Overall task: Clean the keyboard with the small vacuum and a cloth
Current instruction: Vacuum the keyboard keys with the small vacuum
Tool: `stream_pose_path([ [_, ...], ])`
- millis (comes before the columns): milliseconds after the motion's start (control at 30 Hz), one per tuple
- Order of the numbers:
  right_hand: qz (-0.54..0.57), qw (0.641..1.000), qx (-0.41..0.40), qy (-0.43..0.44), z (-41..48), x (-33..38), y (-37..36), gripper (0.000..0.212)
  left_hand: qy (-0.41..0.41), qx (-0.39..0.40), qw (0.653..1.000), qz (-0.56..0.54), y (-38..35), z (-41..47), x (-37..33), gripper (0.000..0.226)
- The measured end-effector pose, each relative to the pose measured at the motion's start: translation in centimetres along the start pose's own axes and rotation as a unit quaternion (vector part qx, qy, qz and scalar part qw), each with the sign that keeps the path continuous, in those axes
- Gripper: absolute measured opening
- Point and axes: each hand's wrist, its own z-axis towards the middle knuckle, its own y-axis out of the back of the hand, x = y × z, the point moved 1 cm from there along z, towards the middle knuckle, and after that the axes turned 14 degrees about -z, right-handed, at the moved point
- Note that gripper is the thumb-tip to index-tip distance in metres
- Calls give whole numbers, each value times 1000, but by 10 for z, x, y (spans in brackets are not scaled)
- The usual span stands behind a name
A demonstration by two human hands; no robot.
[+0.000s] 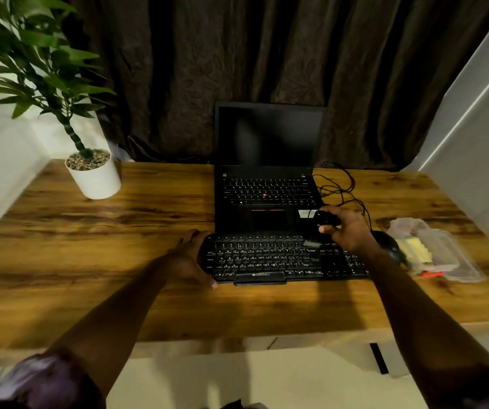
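Black keyboard [281, 261] with white legends, flat on the surface [119, 231], lengthwise between the hands. Left end gripped by the left hand [191, 258], thumb at the near corner. Small black vacuum [327, 219] held in the right hand [346, 231] above the far right key rows, pale nozzle pointing down, blurred. Pale yellow cloth [414, 249] lying right of the right wrist.

Both arms fwd — L hand [191, 258] round keyboard [266, 258] end, R hand [346, 230] round small vacuum [326, 218]

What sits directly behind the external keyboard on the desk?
Behind the keyboard: an open black laptop, screen dark. The right hand, gripping the small vacuum, covers the laptop's near right corner and part of the tangled cable beyond.
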Motion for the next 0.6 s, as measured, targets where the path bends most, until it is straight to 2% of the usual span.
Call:
stream_pose_path([
  [267,63,997,33,3,6,30,-26,48,2,3,1000,-6,0,3,4,143],
  [533,-9,998,-37,-43,3,-3,-7,49,7,12,1000,1,1,4,5,148],
  [600,-7,998,-32,-44,2,3,-7,48,5,12,1000,-1,1,4,6,150],
])
